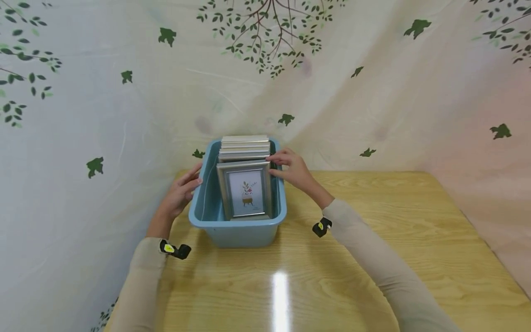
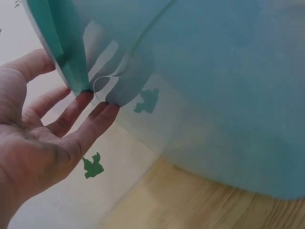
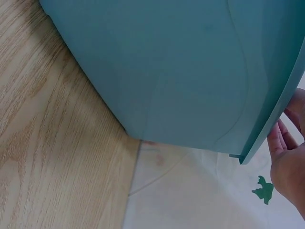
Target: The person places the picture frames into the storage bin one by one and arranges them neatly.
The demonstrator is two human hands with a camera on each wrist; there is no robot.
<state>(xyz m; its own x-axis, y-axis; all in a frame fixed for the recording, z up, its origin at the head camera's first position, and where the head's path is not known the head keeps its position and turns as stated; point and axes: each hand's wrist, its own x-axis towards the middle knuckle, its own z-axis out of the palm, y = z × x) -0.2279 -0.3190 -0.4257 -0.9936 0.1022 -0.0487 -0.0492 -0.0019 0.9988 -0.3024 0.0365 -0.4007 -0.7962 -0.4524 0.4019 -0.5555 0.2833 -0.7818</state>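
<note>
A light blue plastic bin [image 1: 240, 235] stands on the table against the fabric backdrop. Several picture frames stand upright inside it, one behind another. The front picture frame [image 1: 224, 193] leans back and shows a print of a potted plant. At its upper right corner, my right hand [image 1: 292, 168] pinches the frame, thumb towards the front and fingers behind; the right wrist view shows this hand [image 3: 288, 157] beyond the bin's rim, its fingertips hidden. My left hand [image 1: 178, 196] rests against the bin's left side; in the left wrist view, its fairly straight fingers [image 2: 76, 112] touch the wall under the rim.
The wooden table [image 1: 373, 240] stretches to the right and towards me. A fabric backdrop [image 1: 323, 92] with printed leaves hangs behind and on both sides, close to the bin's back. Small black cameras [image 1: 321, 227] are strapped to both wrists.
</note>
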